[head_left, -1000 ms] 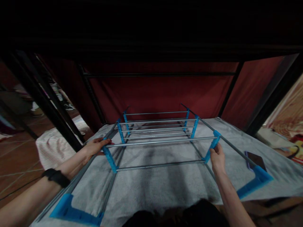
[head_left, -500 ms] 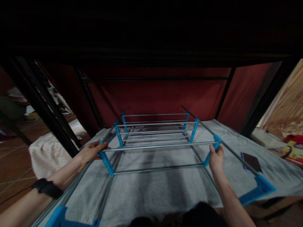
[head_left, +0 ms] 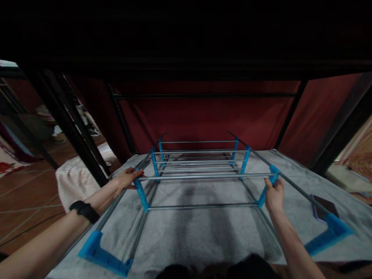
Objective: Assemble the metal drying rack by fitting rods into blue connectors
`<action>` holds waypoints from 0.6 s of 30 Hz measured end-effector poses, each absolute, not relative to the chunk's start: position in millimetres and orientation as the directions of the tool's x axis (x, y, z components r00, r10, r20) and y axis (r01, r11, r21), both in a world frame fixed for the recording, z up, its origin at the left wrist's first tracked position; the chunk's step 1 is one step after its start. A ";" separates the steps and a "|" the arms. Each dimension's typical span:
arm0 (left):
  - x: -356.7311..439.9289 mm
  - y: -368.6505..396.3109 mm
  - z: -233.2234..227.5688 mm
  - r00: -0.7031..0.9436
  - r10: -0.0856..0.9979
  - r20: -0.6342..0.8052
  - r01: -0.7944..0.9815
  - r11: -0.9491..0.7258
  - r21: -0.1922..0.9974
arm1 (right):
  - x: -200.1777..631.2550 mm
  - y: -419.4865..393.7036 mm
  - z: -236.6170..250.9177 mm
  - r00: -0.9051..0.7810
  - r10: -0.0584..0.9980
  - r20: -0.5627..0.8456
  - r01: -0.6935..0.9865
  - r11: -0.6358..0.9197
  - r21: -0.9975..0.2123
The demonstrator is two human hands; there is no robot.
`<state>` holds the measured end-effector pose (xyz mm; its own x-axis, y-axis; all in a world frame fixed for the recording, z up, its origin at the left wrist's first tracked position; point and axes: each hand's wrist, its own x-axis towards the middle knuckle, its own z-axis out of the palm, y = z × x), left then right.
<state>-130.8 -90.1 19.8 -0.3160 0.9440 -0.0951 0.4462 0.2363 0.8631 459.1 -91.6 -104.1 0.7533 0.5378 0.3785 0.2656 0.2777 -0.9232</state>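
A rack frame of grey metal tubes with blue plastic connectors [head_left: 141,195] lies before me on a grey cloth. My left hand [head_left: 128,179] is closed around the upper left corner, where a connector meets a cross tube [head_left: 203,177]. At the opposite end of that tube, my right hand [head_left: 274,193] grips the right blue connector [head_left: 263,197], thumb on the near side. Farther back, several thinner cross tubes join more blue connectors [head_left: 245,161]. Blue end pieces, one at the left [head_left: 104,255] and one at the right [head_left: 331,234], sit on the near ends of the side tubes.
A phone [head_left: 324,208] lies on the grey cloth [head_left: 188,232] right of the rack. Black metal posts [head_left: 72,131] and a dark overhang enclose the space, with a red wall [head_left: 203,116] behind. Striped fabric [head_left: 77,178] hangs at the left above a tiled floor.
The view has swung left, so the rack and both hands appear farther right. The left near end piece now shows more fully. Both hands keep their places on the rack.
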 end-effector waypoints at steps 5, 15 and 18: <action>-126.6 -95.5 27.1 -0.296 0.932 -0.209 0.332 0.306 0.892 | 459.1 -97.1 -102.3 0.735 0.564 0.375 0.281 0.250 -0.927; -122.8 -104.3 30.8 -0.279 0.936 -0.214 0.369 0.311 0.876 | 465.0 -98.8 -105.8 0.704 0.603 0.376 0.287 0.242 -0.927; -121.5 -106.8 31.5 -0.293 0.932 -0.215 0.365 0.317 0.876 | 470.2 -97.6 -114.7 0.733 0.604 0.313 0.234 0.208 -0.950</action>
